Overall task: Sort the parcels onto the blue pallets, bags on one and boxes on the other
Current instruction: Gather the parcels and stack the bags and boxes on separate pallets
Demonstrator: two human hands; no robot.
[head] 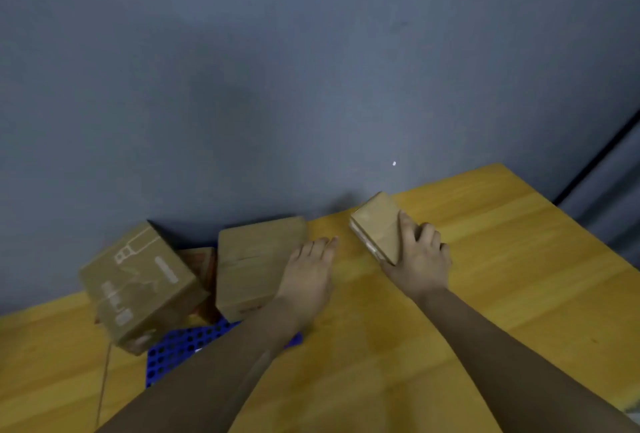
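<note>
cardboard parcels crowd the left of a yellow tabletop (502, 276) set against a grey wall (277, 68). the right hand (419, 259) grips a small brown box (377, 224) by its near right edge, thumb laid over the top and fingers (429, 233) curled round the side; the box sits tilted, and whether it touches the wood cannot be told. the left hand (308, 273) is flat, fingers (320, 247) straight and together, holding nothing, just beside the right edge of a plain box (256, 266). that box and a printed box (138, 283) (white line drawings on its top) stand on a blue pallet (180, 349), with a reddish box (201, 262) wedged between them. the printed box leans and overhangs the pallet's left side.
</note>
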